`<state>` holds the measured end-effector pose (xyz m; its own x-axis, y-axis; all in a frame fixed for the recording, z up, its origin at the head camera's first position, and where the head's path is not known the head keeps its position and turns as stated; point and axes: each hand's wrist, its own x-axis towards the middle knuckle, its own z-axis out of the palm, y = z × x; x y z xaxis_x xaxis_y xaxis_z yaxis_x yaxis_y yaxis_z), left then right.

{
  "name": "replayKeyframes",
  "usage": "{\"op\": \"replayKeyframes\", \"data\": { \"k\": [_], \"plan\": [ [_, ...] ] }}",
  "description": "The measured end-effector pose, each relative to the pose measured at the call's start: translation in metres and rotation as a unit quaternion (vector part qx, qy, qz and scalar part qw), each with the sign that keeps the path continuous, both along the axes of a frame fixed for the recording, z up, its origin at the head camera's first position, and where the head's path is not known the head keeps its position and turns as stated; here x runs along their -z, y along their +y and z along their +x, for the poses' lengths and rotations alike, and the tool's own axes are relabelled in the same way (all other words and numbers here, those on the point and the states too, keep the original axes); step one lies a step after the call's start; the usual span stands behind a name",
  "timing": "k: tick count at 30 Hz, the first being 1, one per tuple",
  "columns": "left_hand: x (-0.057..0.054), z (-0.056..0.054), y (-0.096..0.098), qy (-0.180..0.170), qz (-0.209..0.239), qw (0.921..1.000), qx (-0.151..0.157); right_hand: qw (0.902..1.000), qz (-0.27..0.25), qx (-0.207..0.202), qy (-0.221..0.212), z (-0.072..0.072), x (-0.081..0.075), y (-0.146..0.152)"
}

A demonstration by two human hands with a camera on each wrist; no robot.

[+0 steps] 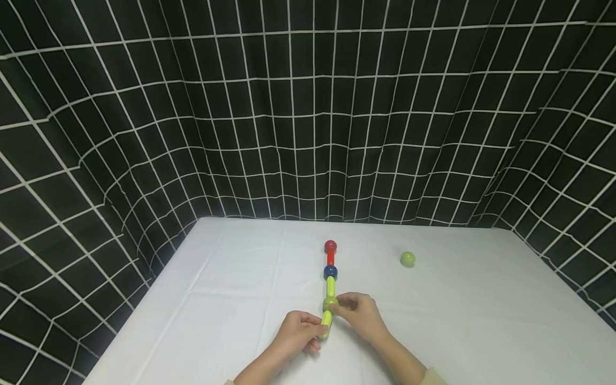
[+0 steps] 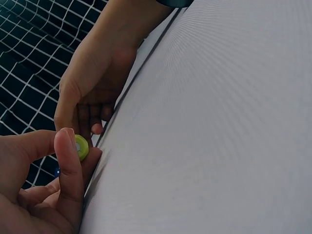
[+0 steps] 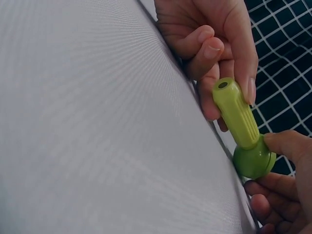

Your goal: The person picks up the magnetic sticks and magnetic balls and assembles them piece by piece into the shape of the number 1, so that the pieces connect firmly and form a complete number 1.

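Observation:
A chain of toy rods and balls runs away from me in the head view: a red ball, a red rod, a blue ball, a yellow-green rod, a green ball and a nearer yellow-green rod. My left hand pinches that nearest rod close to its free end. The green ball is held between the thumb and fingers of my right hand. In the right wrist view the ribbed yellow-green rod meets the green ball, slightly tilted, its end socket showing.
A loose green ball lies on the white-covered table, to the right of the chain. Black cloth with a white grid hangs behind the table and along both sides.

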<state>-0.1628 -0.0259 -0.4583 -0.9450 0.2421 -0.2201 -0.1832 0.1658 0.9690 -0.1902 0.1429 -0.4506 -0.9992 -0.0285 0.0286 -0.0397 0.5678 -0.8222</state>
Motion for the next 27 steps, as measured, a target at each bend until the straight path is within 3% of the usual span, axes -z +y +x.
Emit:
{"op": "replayKeyframes", "data": {
  "k": [9,19,27],
  "plan": [
    [0.002,-0.002,0.002,0.009,-0.006,0.9999,0.008,0.9999,-0.009,-0.013,-0.003,0.0,0.001,0.001],
    [0.004,-0.007,0.007,0.054,-0.036,0.9975,0.028,0.9999,-0.005,-0.009,0.002,-0.001,0.001,0.001],
    [0.004,-0.01,0.007,0.052,-0.032,0.9973,0.041,0.9999,-0.01,-0.012,0.002,-0.001,0.001,0.002]
  ]
}}
